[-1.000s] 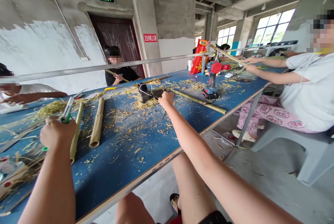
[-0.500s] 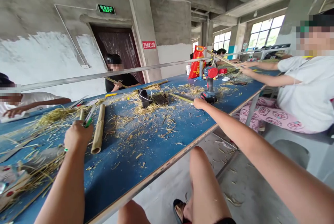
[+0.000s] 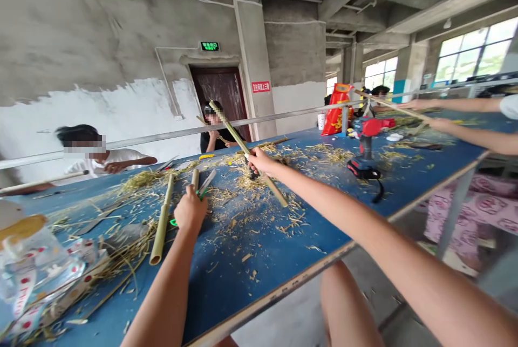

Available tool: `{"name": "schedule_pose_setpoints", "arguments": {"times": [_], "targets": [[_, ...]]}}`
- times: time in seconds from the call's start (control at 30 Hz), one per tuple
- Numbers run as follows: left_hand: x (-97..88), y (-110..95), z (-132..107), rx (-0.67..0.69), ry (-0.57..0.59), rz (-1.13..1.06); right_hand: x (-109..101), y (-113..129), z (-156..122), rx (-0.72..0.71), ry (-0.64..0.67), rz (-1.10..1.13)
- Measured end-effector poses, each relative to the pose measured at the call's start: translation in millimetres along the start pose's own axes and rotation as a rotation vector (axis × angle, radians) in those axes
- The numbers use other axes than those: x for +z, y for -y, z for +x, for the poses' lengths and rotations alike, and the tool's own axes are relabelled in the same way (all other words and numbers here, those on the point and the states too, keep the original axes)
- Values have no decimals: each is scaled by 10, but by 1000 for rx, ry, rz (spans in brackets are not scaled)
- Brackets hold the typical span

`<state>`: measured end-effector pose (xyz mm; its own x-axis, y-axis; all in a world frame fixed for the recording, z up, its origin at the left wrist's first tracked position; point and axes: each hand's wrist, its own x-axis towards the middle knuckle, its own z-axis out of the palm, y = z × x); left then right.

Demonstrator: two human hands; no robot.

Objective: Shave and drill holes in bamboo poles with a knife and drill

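Observation:
My right hand [image 3: 262, 163] is closed around a long bamboo strip [image 3: 233, 132], held at a slant above the table. Its far end points up and left, its near end down toward the wood shavings. Lower left, my left hand [image 3: 190, 211] grips a green-handled tool with a silver blade [image 3: 208, 181] pointing up and away; a green loop below the fist suggests scissors. Just beyond that fist shows the top of a bamboo tube [image 3: 195, 176], its rest hidden by the hand. A second, greenish bamboo tube [image 3: 163, 222] lies left of my left hand.
A red-and-black cordless drill [image 3: 366, 147] stands on the blue table [image 3: 226, 282] to the right. Shavings [image 3: 243, 217] litter the middle. Bamboo strips and a printed plastic bag [image 3: 44, 277] lie at left. A metal rail [image 3: 162, 135] crosses behind. Other people sit around the table.
The view has swung left. My right hand has lifted the bamboo strip from low over the table into a raised slant. My left hand, still holding the tool, has moved right, from one tube to the other.

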<state>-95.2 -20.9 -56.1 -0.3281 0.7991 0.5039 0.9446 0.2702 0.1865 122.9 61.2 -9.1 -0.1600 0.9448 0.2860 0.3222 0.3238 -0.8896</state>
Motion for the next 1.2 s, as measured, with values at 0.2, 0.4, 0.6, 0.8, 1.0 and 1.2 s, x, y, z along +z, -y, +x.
{"name": "schedule_pose_setpoints", "arguments": {"times": [0.2,0.4,0.6,0.8,1.0,1.2], "targets": [[81,60,-54,34,-5,45,979,24,620,11,-55,27],[179,-46,-21,143,10,99,1257,-243,870,-16,0,183],[227,-86,32,381,156,96,1055,-468,1052,4,171,234],[147,-90,286,544,387,120,949,-512,1216,7,178,105],[143,-159,681,506,415,162,989,-464,1280,-21,162,14],[330,-93,804,588,421,89,996,-492,1310,-67,164,-50]]}}
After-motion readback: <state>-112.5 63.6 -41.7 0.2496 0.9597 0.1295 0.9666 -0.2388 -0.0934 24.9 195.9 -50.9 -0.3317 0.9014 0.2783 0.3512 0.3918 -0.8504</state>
